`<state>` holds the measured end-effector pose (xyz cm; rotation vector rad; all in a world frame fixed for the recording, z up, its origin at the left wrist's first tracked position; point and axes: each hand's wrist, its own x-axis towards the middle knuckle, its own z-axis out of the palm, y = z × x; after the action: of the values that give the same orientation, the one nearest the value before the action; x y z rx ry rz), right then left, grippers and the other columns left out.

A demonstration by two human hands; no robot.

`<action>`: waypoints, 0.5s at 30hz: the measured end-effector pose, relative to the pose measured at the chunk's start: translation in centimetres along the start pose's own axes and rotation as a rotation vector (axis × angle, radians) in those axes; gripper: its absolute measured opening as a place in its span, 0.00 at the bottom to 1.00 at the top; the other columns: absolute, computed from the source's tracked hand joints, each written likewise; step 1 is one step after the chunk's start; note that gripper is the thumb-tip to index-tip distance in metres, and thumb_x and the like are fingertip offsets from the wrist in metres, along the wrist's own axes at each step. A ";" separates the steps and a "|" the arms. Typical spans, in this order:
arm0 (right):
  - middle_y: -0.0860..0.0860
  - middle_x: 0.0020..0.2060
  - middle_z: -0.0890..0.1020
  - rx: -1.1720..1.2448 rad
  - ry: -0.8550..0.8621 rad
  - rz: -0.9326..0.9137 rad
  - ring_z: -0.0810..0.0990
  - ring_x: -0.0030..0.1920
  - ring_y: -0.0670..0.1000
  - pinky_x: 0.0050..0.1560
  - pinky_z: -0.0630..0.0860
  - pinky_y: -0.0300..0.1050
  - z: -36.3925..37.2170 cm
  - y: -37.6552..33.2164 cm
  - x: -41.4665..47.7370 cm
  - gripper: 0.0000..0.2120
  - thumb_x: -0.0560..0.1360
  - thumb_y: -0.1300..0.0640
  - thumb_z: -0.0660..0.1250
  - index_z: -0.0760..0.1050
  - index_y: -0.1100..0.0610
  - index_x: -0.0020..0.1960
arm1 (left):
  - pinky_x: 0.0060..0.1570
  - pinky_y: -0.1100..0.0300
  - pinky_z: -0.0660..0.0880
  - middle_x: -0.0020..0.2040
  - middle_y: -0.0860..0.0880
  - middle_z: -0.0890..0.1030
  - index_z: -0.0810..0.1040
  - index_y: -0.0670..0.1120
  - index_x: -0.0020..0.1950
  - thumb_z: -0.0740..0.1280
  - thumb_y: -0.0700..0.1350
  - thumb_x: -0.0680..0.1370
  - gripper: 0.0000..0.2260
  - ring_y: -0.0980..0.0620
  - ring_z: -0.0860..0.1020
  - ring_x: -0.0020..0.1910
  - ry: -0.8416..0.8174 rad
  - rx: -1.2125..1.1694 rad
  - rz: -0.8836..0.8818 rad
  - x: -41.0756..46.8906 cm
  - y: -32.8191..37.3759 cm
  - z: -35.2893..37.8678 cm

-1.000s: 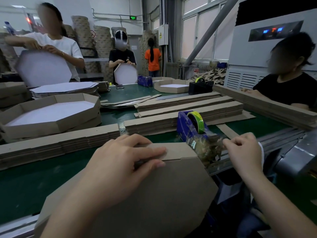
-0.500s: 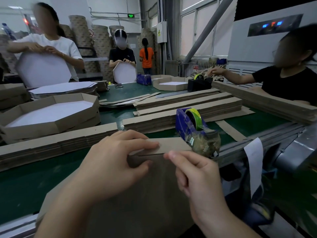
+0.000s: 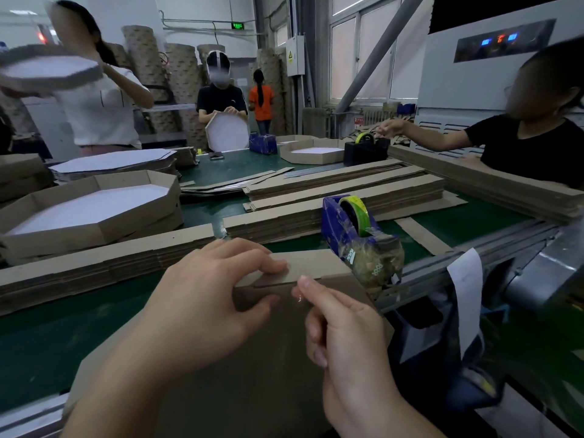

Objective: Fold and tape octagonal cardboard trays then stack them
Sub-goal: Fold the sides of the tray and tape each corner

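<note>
**A:** Where's your tray (image 3: 252, 374) sitting right now?

**B:** It's tilted up at the near edge of the green table (image 3: 63, 327), just beside the blue tape dispenser (image 3: 350, 226). Your left hand (image 3: 215, 298) grips the folded rim, fingers curled over and thumb underneath. Your right hand (image 3: 344, 336) pinches clear tape (image 3: 298, 298) at the seam.

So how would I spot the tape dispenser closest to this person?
Find the long green table and follow its near edge to the cardboard tray gripped by the left hand. Just right of it stands a blue tape dispenser with a yellow-green roll; the other blue one and the black one sit at the far end.
</note>
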<state>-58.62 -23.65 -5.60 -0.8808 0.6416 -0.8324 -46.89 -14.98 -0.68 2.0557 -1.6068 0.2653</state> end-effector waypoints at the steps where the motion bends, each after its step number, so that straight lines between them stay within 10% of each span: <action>1: 0.51 0.18 0.66 -0.004 -0.003 0.007 0.60 0.17 0.45 0.18 0.56 0.34 0.0 0.0 -0.1 0.12 0.72 0.58 0.72 0.82 0.61 0.31 | 0.54 0.51 0.74 0.55 0.63 0.77 0.79 0.61 0.53 0.66 0.57 0.68 0.14 0.58 0.76 0.56 -0.006 0.004 0.008 0.0 0.0 -0.1; 11: 0.52 0.17 0.66 -0.144 -0.114 -0.043 0.60 0.17 0.46 0.18 0.56 0.35 -1.2 0.0 -0.2 0.13 0.67 0.49 0.72 0.83 0.58 0.31 | 0.56 0.59 0.70 0.59 0.68 0.65 0.56 0.80 0.64 0.51 0.65 0.73 0.19 0.65 0.67 0.60 -0.266 0.129 0.073 0.1 0.3 -1.5; 15: 0.54 0.17 0.68 -0.155 -0.120 -0.119 0.61 0.17 0.47 0.18 0.57 0.36 -1.3 0.4 -0.2 0.16 0.60 0.43 0.70 0.83 0.57 0.32 | 0.67 0.56 0.63 0.54 0.69 0.71 0.67 0.79 0.56 0.45 0.69 0.70 0.18 0.68 0.70 0.57 -0.218 0.060 0.010 0.8 1.0 -1.4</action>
<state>-59.55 -23.87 -6.56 -1.1102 0.5573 -0.8372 -47.38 -15.16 1.15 2.1860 -1.7558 0.0957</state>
